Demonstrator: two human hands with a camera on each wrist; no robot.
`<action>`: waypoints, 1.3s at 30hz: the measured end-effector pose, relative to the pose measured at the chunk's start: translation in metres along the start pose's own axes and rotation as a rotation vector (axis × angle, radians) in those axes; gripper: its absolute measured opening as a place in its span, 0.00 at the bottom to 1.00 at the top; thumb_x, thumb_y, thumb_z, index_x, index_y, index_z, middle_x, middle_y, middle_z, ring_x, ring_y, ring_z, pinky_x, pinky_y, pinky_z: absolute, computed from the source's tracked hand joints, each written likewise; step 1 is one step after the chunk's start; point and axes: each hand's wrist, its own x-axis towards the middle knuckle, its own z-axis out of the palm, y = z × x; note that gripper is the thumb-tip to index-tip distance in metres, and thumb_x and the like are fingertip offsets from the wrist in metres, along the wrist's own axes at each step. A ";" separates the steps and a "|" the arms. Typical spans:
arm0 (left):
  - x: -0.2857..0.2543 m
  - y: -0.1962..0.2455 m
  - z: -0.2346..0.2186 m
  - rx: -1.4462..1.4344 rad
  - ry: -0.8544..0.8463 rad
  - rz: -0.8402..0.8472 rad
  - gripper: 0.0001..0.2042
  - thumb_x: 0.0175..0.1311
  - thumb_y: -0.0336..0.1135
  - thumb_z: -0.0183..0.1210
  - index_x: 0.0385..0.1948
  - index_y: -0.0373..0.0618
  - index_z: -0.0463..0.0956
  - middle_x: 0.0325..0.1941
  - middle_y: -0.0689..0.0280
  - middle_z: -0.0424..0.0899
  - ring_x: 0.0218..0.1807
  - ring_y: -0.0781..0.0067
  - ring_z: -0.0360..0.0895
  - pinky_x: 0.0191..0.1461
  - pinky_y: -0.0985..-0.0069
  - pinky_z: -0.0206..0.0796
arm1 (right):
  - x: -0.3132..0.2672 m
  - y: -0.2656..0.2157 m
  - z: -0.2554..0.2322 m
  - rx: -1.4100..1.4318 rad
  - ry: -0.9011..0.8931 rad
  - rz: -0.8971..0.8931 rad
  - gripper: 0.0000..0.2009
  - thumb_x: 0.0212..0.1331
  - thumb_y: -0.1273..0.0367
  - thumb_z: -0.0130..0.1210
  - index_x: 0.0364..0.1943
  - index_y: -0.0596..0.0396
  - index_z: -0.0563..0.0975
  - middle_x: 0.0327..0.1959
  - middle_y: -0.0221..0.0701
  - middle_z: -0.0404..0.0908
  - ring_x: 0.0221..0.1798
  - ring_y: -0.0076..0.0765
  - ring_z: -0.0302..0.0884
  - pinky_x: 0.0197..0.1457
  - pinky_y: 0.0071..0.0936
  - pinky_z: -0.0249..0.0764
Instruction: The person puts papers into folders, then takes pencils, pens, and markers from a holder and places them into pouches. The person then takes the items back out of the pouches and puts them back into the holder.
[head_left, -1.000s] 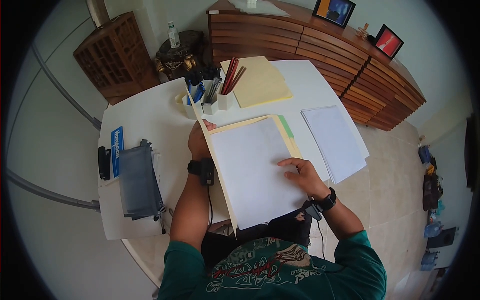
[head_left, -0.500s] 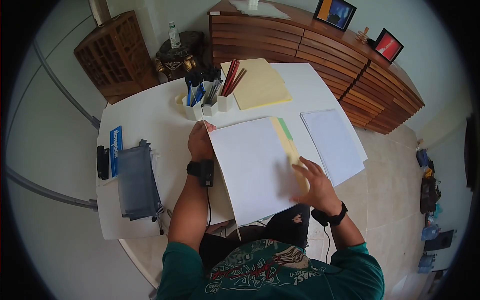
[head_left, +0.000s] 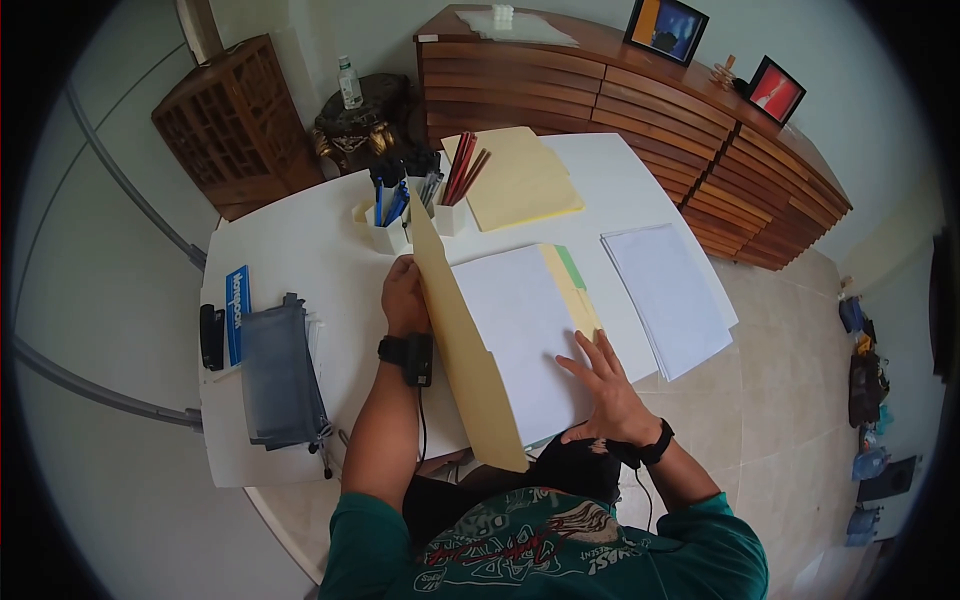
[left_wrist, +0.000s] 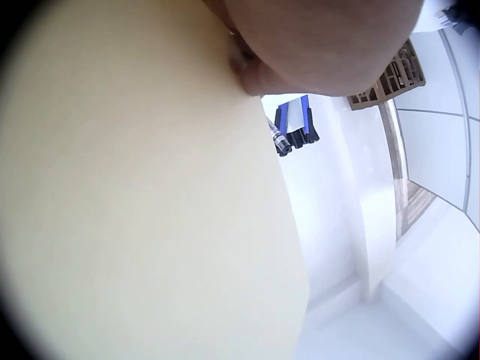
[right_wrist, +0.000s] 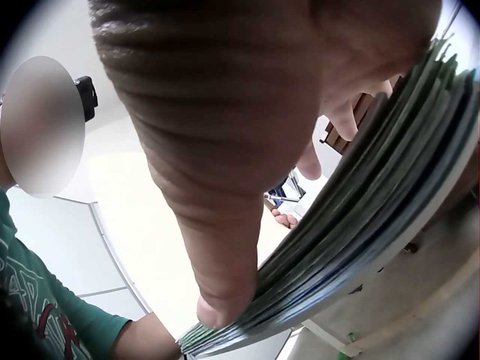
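The folder cover is held raised on edge by the left hand near the counter's front edge, while the white sheets are pressed flat by the spread fingers of the right hand. If the cover is lowered while that hand lies there, the sheets may be shifted or creased.

Raised folder cover stands tilted between the left hand and right hand, so no direct path across at that height. Far end of the bench: pen organizer sits just beyond the cover's top corner, manila folders beside it. Left side: grey pouch, with a blue box and stapler near the edge; bare strip between pouch and left forearm. Right side: paper stack fills the corner, narrow bare gap between it and the open folder's sheets.
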 end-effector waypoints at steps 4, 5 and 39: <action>-0.005 0.002 0.010 0.119 0.024 -0.014 0.04 0.67 0.27 0.56 0.40 0.40 0.75 0.35 0.68 0.80 0.40 0.75 0.77 0.48 0.76 0.70 | -0.003 0.000 0.003 -0.002 0.042 -0.010 0.57 0.21 0.53 0.83 0.70 0.38 0.69 0.79 0.45 0.52 0.80 0.69 0.41 0.75 0.63 0.59; -0.009 0.001 0.015 0.187 0.033 -0.002 0.05 0.67 0.26 0.56 0.41 0.40 0.76 0.37 0.67 0.81 0.40 0.75 0.77 0.47 0.76 0.70 | -0.005 0.000 0.002 -0.004 0.044 -0.011 0.57 0.21 0.53 0.83 0.70 0.38 0.69 0.79 0.45 0.52 0.80 0.69 0.41 0.75 0.63 0.59; -0.019 -0.009 0.022 1.146 -0.052 0.474 0.13 0.54 0.16 0.51 0.39 0.41 0.76 0.44 0.56 0.81 0.54 0.49 0.74 0.56 0.59 0.68 | 0.303 0.142 -0.074 -0.186 -0.094 -0.064 0.24 0.46 0.61 0.73 0.50 0.50 0.83 0.48 0.37 0.87 0.52 0.46 0.83 0.59 0.35 0.77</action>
